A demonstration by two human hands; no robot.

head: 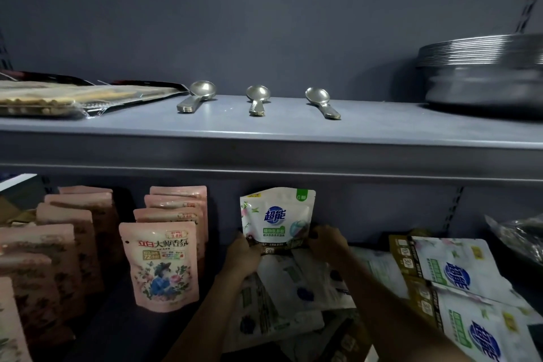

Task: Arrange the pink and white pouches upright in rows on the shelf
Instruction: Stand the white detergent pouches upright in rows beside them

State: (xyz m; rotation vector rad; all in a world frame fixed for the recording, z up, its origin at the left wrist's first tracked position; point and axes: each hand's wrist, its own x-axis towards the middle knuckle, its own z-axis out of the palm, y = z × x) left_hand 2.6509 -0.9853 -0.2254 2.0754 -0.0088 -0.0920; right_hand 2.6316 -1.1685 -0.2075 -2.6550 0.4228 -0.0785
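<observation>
White pouch (277,216) stands upright at the back of the lower shelf (382,209), held at its bottom edge from both sides. Left hand (243,253) pinches the lower left corner; right hand (326,241) pinches the lower right corner. Fingers of both curl round the base seam, thumbs in front.

Handling, judged from its look: a glossy flexible film pouch, probably light, with lumpy contents. The upper panel is slightly creased and leans a little. It is likely slippery on its faces and stiffer along the sealed edges and base gusset. The present low hold suits spreading the gusset so the pouch can stand. A hold on the top seal would probably let the body sag.

Just below and toward the viewer from both hands lies a loose pile of white pouches (282,297), flat and overlapping. More flat white pouches (458,273) lie to the right of the right hand.

To the left of the left hand, pink pouches (160,261) already stand in a front-to-back row. A second pink row (58,238) stands further left.

Risk: once released the pouch may topple forward, since there is no neighbour to lean on.
</observation>
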